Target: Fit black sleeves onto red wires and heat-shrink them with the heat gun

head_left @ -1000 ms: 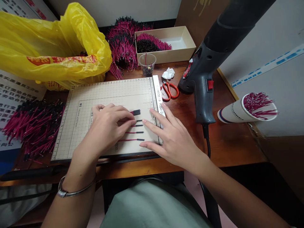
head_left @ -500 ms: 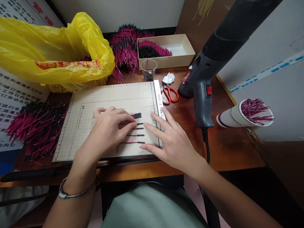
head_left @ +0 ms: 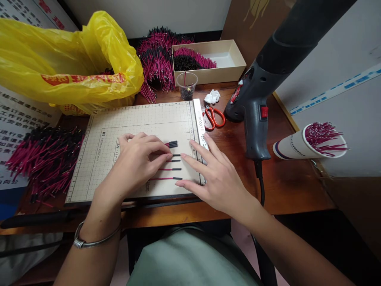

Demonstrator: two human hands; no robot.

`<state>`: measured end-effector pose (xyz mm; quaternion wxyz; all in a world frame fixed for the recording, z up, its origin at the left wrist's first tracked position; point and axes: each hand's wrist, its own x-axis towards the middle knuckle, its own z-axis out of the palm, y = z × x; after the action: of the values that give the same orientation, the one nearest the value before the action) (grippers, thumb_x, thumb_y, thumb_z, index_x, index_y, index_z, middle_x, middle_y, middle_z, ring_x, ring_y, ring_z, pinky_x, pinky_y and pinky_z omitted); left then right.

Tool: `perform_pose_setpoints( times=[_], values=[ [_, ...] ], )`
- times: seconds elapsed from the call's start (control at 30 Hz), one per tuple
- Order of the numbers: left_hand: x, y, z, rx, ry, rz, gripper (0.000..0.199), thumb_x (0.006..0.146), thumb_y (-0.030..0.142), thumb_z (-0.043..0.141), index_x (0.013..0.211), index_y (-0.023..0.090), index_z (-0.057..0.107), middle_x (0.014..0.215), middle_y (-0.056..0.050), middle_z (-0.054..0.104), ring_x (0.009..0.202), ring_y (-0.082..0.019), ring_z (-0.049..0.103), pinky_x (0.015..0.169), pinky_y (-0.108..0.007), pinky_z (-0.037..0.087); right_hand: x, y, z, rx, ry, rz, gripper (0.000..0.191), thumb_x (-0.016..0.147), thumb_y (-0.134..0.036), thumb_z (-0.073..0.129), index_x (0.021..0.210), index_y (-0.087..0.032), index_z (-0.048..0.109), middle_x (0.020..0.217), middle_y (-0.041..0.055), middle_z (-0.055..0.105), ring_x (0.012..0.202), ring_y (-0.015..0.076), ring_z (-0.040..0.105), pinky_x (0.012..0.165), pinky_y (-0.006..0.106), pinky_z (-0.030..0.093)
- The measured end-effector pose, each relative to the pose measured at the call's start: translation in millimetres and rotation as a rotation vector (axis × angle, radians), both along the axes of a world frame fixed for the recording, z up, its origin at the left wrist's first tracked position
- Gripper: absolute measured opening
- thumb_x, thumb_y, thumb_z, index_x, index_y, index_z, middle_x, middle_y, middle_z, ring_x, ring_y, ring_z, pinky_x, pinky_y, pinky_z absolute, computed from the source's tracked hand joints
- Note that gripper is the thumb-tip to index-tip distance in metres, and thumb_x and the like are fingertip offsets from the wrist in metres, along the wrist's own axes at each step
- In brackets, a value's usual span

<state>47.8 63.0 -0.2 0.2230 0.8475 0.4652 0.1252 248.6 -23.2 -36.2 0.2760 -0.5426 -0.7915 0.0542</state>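
Several red wires with black sleeved ends (head_left: 176,169) lie spaced apart on the paper cutter board (head_left: 139,115). My left hand (head_left: 139,159) is over the board, thumb and forefinger pinched on one wire (head_left: 176,155) whose black end sticks out toward the right. Just above those fingers rests a small bunch of wires (head_left: 172,143), black ends together. My right hand (head_left: 216,174) is spread with its fingers apart, the forefinger tip at the end of the pinched wire. Its thumb tip lies close to the lowest wire. The left parts of the wires are hidden under my left hand.
A heat gun (head_left: 256,103) stands at the right, near a paper cup of wires (head_left: 293,143). Behind the board are red-handled scissors (head_left: 218,118), crumpled tissue (head_left: 212,96), a plastic cup (head_left: 187,91) and a box (head_left: 208,75). A yellow bag (head_left: 74,91) and wire piles (head_left: 50,159) sit left.
The view has shifted very slightly. Both hands and the wires on the board stay almost where they were.
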Motion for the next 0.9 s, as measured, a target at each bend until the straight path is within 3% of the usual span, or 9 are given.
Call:
perform_pose_setpoints(
  times=[0.43, 0.9],
  values=[
    [2.0, -3.0, 4.1, -0.025, 0.028, 0.006, 0.019, 0.088, 0.036, 0.06, 0.079, 0.027, 0.075, 0.093, -0.001, 0.077, 0.096, -0.028, 0.061, 0.093, -0.053, 0.025, 0.3, -0.9, 1.1, 0.017, -0.036, 0.008, 0.056, 0.092, -0.06, 0.056, 0.121, -0.016, 0.073, 0.14, 0.0149, 0.061, 0.14, 0.047, 0.045, 0.101, 0.06, 0.055],
    [0.8, -3.2, 3.5, 0.031, 0.064, -0.008, 0.019, 0.089, 0.036, 0.061, 0.081, 0.027, 0.075, 0.093, -0.001, 0.077, 0.094, -0.027, 0.06, 0.094, -0.051, 0.025, 1.1, -1.3, 0.1, 0.005, -0.035, -0.006, 0.058, 0.092, -0.061, 0.055, 0.124, -0.015, 0.071, 0.141, 0.0116, 0.061, 0.143, 0.0423, 0.044, 0.105, 0.057, 0.053]
  ],
)
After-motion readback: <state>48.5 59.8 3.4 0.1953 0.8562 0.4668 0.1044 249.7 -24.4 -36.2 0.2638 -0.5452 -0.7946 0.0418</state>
